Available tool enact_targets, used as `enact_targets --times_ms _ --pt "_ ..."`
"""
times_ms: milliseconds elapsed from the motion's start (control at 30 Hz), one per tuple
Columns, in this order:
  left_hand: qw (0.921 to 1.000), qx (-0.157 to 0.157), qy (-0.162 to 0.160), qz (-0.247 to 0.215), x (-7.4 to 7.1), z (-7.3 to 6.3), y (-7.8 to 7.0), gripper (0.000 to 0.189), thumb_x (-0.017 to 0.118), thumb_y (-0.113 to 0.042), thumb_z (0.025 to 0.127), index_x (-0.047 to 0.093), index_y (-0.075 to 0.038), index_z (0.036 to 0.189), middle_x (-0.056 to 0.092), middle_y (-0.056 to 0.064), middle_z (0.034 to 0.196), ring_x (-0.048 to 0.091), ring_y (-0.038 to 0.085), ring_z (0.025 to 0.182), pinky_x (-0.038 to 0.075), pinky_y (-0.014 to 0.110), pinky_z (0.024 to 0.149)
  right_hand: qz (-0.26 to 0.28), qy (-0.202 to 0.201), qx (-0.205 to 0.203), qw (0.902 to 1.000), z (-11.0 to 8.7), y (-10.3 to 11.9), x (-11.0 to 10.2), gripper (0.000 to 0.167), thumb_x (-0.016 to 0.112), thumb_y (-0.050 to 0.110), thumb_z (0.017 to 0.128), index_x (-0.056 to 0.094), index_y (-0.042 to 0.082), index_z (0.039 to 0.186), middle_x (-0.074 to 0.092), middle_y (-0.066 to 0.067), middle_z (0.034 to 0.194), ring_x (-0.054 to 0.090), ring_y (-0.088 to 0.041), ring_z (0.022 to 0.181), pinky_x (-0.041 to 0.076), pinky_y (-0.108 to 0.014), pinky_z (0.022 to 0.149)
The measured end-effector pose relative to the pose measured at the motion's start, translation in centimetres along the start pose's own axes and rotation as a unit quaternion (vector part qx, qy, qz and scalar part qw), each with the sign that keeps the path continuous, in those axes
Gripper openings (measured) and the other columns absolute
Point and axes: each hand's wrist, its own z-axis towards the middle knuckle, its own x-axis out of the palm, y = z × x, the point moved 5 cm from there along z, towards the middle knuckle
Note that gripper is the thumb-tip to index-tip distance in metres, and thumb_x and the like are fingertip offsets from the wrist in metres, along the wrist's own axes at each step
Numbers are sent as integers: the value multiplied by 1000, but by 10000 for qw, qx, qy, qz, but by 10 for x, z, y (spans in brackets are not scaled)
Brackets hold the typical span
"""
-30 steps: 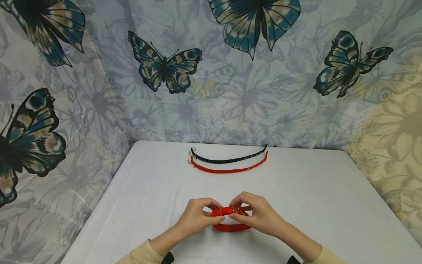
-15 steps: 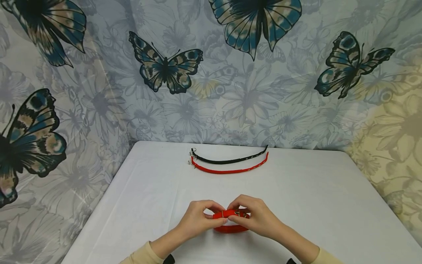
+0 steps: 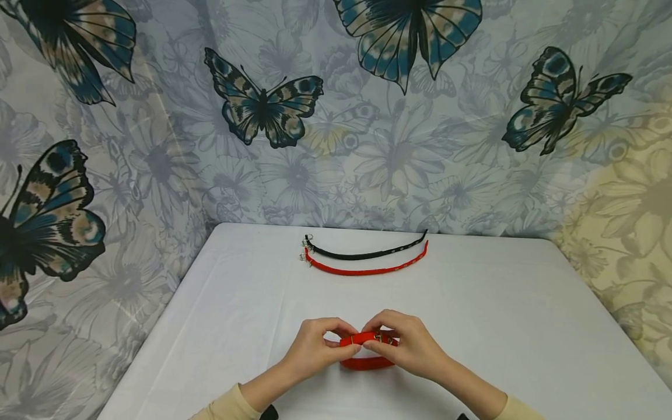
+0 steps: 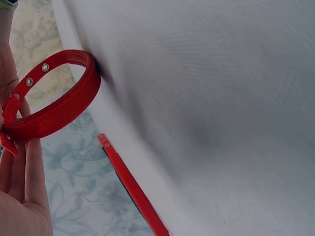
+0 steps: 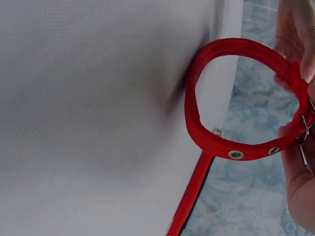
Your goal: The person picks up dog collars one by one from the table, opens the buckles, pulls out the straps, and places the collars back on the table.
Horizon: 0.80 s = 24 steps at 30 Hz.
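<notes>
A red collar (image 3: 367, 364) with metal eyelets is bent into a closed loop between the two hands. My left hand (image 3: 314, 345) pinches the strap on the left side, thumb in front and fingers behind. On the buckle side, my right hand (image 3: 409, 343) grips the strap with thumb and fingertips near the metal ring and buckle. In the left wrist view the loop of the collar (image 4: 64, 110) stands out from the fingers, its far side close over the table. The right wrist view shows eyelets and a metal ring on the collar (image 5: 197, 123); fingers partly hide the buckle.
Toward the back of the white table (image 3: 236, 291) a second red collar (image 3: 362, 272) and a black collar (image 3: 362, 256) lie stretched out side by side, buckles at the left. Behind the table hangs a butterfly-patterned cloth (image 3: 367, 146).
Both hands have moved slightly closer together on the red collar and a little lower than a second ago. Over the last half second they have hardly moved.
</notes>
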Motion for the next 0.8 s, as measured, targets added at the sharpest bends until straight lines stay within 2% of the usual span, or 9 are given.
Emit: enact_targets --times_ms 233,500,800 --pt "10000 -73 16 -21 1 1 5 12 76 1 81 73 -2 92 71 8 85 66 13 78 57 22 67 382 -227 302 9986 -2 -3 1 13 74 27 88 70 22 99 67 9 93 65 -12 86 58 -27 73" --pt "9998 -190 44 -25 5 2 36 14 78 -8 82 74 -13 94 72 2 87 66 11 80 57 23 68 763 -417 663 9940 -6 -9 3 16 75 27 86 70 21 100 68 6 94 65 -15 88 57 -27 76" --pt "9998 -142 55 -154 4 2 39 12 79 -17 84 74 -17 94 71 -2 88 66 10 82 57 25 68 1038 -600 716 9902 -9 -13 5 17 75 22 86 69 17 102 69 3 97 65 -17 90 57 -28 78"
